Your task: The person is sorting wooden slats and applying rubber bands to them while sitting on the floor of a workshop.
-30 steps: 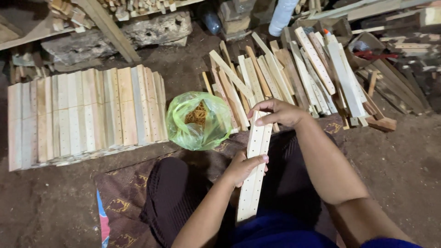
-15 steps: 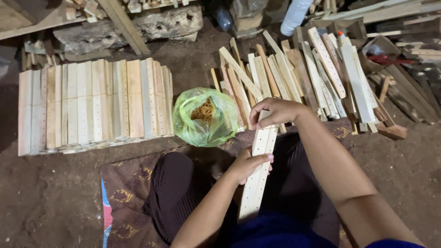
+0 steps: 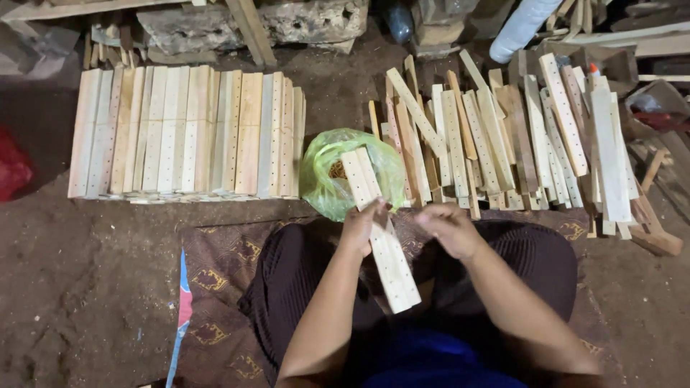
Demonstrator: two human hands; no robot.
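Since 1 second ago, the drilled wooden slats (image 3: 379, 228) have swung from hanging nearly straight down my lap to a slant, top end leaning left over the green plastic bag (image 3: 343, 172). My right hand has come off their upper end, and the camera has tipped so the floor stacks sit lower in view.

Now I see my left hand (image 3: 365, 224) wrapped around the slats at about mid-length, fingers closed on them; they look like 2 pieces held face to face, though I cannot tell for sure. My right hand (image 3: 447, 228) sits just beside them, fingers curled, not touching the wood; whether it pinches something small I cannot tell.

The slats hang above my lap and the patterned mat (image 3: 215, 273), between the neat row of finished slats (image 3: 187, 133) on my left and the loose pile of slats (image 3: 503, 136) on my right.

My judgement on handling: pale, thin timber like this should be light and stiff, dry rather than slippery, with splintery edges. The row of holes weakens it, so I would take it mid-length across the flat faces, not by a tip.
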